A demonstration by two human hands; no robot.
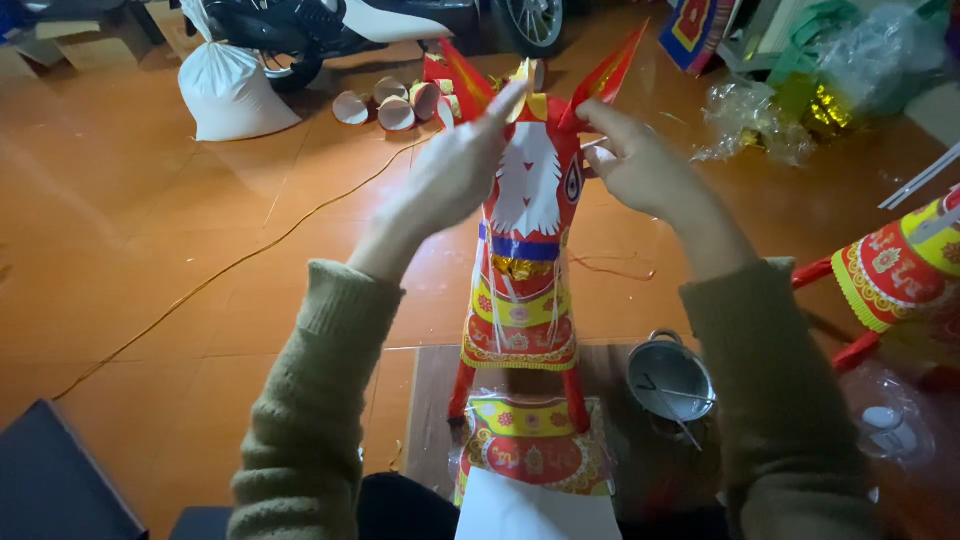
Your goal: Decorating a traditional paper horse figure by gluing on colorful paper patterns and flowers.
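Sleeved forearms raised — left hand [450, 175], right hand [640, 165] pinching paper horse [525, 250] ears

This looks like a home craft workshop set up on an orange tiled floor [150, 220], where paper figures are made by hand. A red and gold paper horse [522, 250] stands on a low board, with a second decorated paper figure [895, 270] beside it, a small metal pot [668, 378], paper cones [395, 105], crumpled cellophane [760, 120], a white sack [232, 92] and a parked scooter [320, 25].
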